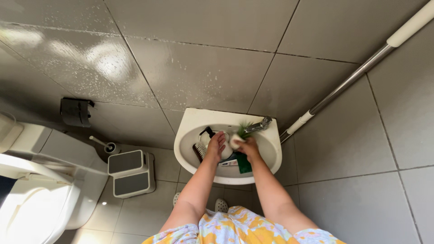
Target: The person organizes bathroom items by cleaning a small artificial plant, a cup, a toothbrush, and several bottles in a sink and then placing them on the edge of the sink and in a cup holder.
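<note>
1. Bottom of the frame, closest in: a yellow-and-blue floral garment [235,228], and both bare forearms reach up from it toward the sink. Grey clogs [220,205] peek out on the tiled floor [361,208] just under the basin.
2. Middle of the frame: the left hand [217,143] lies flat with fingers spread on a white rounded item [226,151] inside the white sink [190,131]. It's resting on it, not gripping, as far as I can tell.
3. The right hand [247,145] is curled around a small white brush with green bristles [239,135], just below the chrome tap [260,124].
4. Handling guess: the brush looks light, stiff in the handle, springy at the bristles, probably wet and a bit slippery. Best held around the white body, well clear of the bristles.
5. Also in the basin: a dark scrub brush [199,151] at left and a green cloth [244,163] near the front rim.
6. Further out: a grey step stool [132,174], a toilet [40,199] at lower left, and a long pole [352,81] leaning at upper right.
</note>
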